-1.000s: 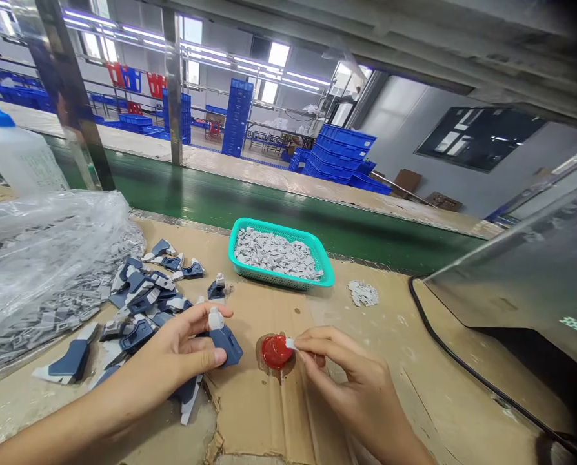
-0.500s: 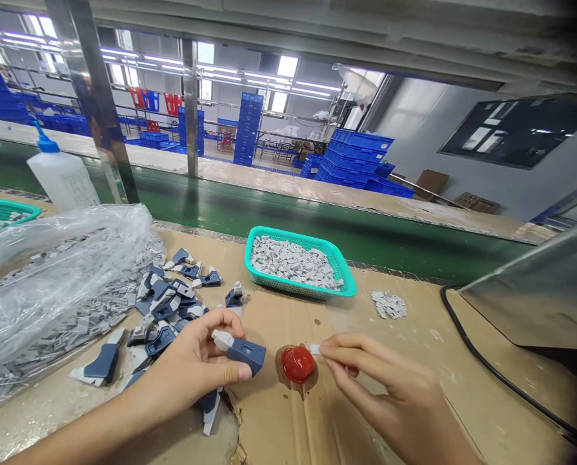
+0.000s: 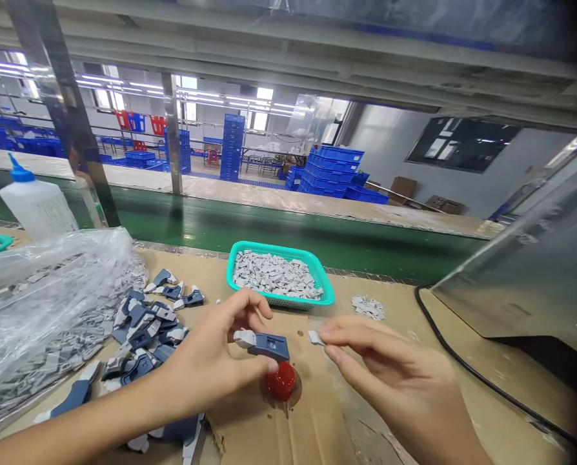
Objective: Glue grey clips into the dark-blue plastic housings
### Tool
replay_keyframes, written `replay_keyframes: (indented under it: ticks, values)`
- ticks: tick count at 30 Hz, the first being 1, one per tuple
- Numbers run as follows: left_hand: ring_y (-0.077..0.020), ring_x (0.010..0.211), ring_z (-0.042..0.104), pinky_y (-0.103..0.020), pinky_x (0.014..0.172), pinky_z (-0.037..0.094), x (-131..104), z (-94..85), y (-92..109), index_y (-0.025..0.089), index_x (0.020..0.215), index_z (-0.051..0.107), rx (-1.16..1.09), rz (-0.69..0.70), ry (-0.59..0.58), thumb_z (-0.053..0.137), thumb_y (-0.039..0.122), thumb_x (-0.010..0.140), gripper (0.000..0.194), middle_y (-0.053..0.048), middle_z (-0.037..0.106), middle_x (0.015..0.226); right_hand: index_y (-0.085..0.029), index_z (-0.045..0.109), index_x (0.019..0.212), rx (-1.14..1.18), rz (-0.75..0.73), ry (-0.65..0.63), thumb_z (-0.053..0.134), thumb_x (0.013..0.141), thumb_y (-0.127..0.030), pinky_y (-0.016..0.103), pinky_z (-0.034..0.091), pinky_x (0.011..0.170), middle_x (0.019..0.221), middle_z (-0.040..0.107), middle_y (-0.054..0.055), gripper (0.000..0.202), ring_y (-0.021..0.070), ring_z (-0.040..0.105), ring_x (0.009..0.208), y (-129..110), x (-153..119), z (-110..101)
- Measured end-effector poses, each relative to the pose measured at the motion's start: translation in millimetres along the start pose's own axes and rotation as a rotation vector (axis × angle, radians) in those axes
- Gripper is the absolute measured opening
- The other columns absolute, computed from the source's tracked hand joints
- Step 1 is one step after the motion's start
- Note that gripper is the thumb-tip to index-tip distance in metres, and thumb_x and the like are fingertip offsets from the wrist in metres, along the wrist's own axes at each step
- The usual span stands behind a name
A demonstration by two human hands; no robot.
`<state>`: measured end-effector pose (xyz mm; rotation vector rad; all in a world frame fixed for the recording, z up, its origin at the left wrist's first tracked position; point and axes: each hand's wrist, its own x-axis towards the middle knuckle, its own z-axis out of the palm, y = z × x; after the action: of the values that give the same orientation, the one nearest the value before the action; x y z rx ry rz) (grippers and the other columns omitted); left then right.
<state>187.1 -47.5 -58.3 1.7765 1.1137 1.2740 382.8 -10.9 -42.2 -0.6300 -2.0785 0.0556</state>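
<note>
A navy and light-grey part is held in my left hand, between thumb and fingers, its grey end to the left. Just below and behind it lies a glossy red lump on the cardboard, in a dark wet patch, partly covered by my thumb. My right hand pinches a small whitish piece between thumb and forefinger, a short gap to the right of the navy part. A pile of similar navy and grey parts spreads left of my left hand, partly behind the forearm.
Beyond my hands stands a green basket of small grey pieces. Loose pieces lie to its right. A clear bag of grey pieces and a white bottle are at left. A black cable and metal housing are at right.
The view has shifted. My left hand has brought the navy part right and over the red lump's far edge. My right hand has lifted the whitish piece away from the lump.
</note>
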Motion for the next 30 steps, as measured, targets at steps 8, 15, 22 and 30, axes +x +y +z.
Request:
replay_keyframes:
  ticks: [8, 15, 22, 30]
  values:
    - [-0.0063, 0.074, 0.052, -0.017, 0.067, 0.039, -0.4, 10.8, -4.2, 0.022, 0.094, 0.038, -0.091, -0.029, -0.004, 0.063, 0.011, 0.070, 0.036, 0.006, 0.051, 0.077, -0.007, 0.065, 0.072, 0.329, 0.227, -0.180, 0.052, 0.072, -0.016, -0.003, 0.046, 0.063, 0.077, 0.057, 0.004, 0.015, -0.0038, 0.057, 0.072, -11.3, 7.8, 9.3]
    - [-0.0054, 0.072, 0.050, -0.014, 0.062, 0.038, 2.2, 4.1, -3.8, 0.022, 0.094, 0.044, -0.103, -0.018, 0.028, 0.064, 0.010, 0.069, 0.035, 0.006, 0.050, 0.078, -0.013, 0.068, 0.073, 0.259, 0.215, -0.177, 0.055, 0.069, -0.011, -0.006, 0.046, 0.069, 0.080, 0.058, 0.000, 0.013, -0.0067, 0.056, 0.074, -8.7, 13.2, 17.8]
    - [-0.0127, 0.084, 0.055, -0.019, 0.071, 0.042, 6.7, -0.1, -6.4, 0.020, 0.085, 0.064, 0.040, 0.034, 0.071, 0.065, 0.013, 0.068, 0.018, 0.002, 0.063, 0.087, -0.015, 0.069, 0.079, 0.230, 0.081, -0.230, 0.050, 0.072, -0.008, -0.007, 0.045, 0.076, 0.086, 0.058, 0.001, 0.021, -0.0078, 0.056, 0.081, -10.8, 19.6, 17.5]
    - [-0.0072, 0.072, 0.056, -0.013, 0.065, 0.044, 4.3, 1.3, 3.9, 0.020, 0.087, 0.065, -0.485, -0.162, 0.141, 0.076, 0.013, 0.060, 0.031, 0.002, 0.061, 0.077, -0.011, 0.064, 0.076, 0.125, -0.163, 0.001, 0.057, 0.065, -0.004, -0.004, 0.047, 0.073, 0.080, 0.056, -0.001, 0.015, -0.0083, 0.055, 0.076, -19.2, 22.9, 23.7]
